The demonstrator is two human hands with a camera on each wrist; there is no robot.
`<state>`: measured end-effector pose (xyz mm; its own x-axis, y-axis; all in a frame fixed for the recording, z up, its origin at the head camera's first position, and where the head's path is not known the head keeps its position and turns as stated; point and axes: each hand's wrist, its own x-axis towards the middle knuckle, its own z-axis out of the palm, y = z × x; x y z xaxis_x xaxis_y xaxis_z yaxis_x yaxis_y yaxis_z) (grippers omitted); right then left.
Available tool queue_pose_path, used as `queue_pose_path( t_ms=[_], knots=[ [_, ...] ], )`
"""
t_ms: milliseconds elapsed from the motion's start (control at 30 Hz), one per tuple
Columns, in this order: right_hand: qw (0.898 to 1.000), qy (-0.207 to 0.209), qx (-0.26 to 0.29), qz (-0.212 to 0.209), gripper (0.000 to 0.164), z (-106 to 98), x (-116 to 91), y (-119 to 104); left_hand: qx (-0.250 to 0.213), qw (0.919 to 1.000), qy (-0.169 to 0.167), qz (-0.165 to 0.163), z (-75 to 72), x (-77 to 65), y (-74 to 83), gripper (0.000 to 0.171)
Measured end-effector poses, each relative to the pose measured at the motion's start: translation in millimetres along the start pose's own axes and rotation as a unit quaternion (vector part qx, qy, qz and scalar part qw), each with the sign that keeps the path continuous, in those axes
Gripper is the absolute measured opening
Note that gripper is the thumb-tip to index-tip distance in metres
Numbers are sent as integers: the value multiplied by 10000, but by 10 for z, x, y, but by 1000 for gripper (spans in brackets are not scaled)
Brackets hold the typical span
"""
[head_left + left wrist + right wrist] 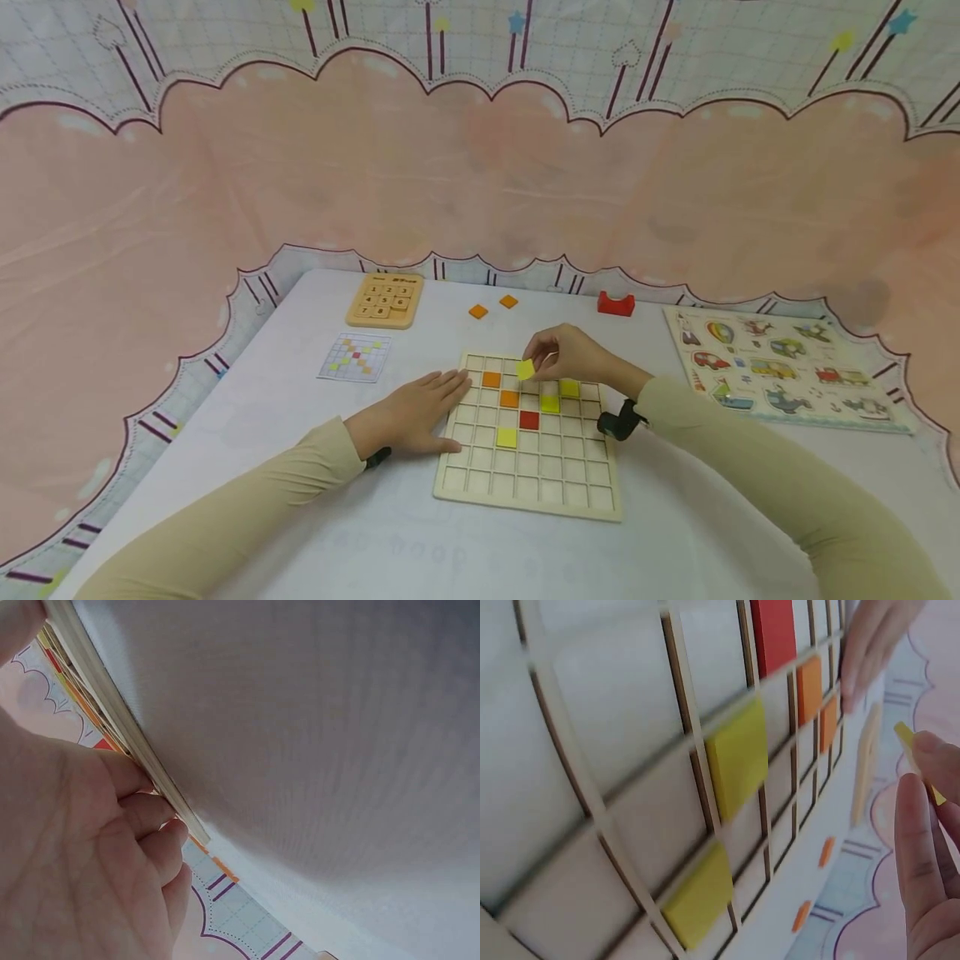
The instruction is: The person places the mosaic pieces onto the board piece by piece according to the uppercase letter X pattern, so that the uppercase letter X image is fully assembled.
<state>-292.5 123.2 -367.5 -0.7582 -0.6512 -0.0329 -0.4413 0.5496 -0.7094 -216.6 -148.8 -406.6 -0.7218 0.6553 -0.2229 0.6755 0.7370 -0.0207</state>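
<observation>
A wooden grid board (525, 483) lies in front of me with several coloured square tiles in its cells. Among them are a red tile (528, 420), an orange tile (491, 380), and a yellow tile (507, 437) left of the red one. My right hand (567, 354) pinches another yellow tile (525, 369) between thumb and fingers, over the board's far rows. That held tile shows edge-on in the right wrist view. My left hand (420, 411) rests along the board's left edge, thumb and fingers spread; in the left wrist view its fingertips touch the board's side (142, 750).
Left of the board lies a pattern card (356, 357), with a wooden number puzzle (384, 301) behind it. Loose orange tiles (477, 312) and a red notched block (616, 304) sit toward the back. At the right lies a picture puzzle board (787, 371).
</observation>
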Motion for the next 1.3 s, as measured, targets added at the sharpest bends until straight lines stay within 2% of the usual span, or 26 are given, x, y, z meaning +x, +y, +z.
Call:
queue_pose_path(
  t_ms=[333, 500, 833, 1133, 1300],
  knots=[
    [9966, -411, 535, -479, 20, 291, -148, -185, -110, 9999, -22, -68, -31, -3, -32, 93],
    [9932, -696, 630, -689, 20, 452, -179, -272, -29, 9999, 110, 25, -15, -5, -54, 92],
    [9907, -1015, 83, -901, 20, 658, -171, -366, 30, 9998, 177, 97, 8, -1, -65, 91],
    [9880, -1169, -353, -947, 16, 736, -142, -447, 21, 9997, 199, 121, 9, -9, -44, 91],
    [9874, -1275, -359, -865, 18, 750, -149, -475, -62, 9998, 169, 111, 3, -5, -22, 92]
  ],
)
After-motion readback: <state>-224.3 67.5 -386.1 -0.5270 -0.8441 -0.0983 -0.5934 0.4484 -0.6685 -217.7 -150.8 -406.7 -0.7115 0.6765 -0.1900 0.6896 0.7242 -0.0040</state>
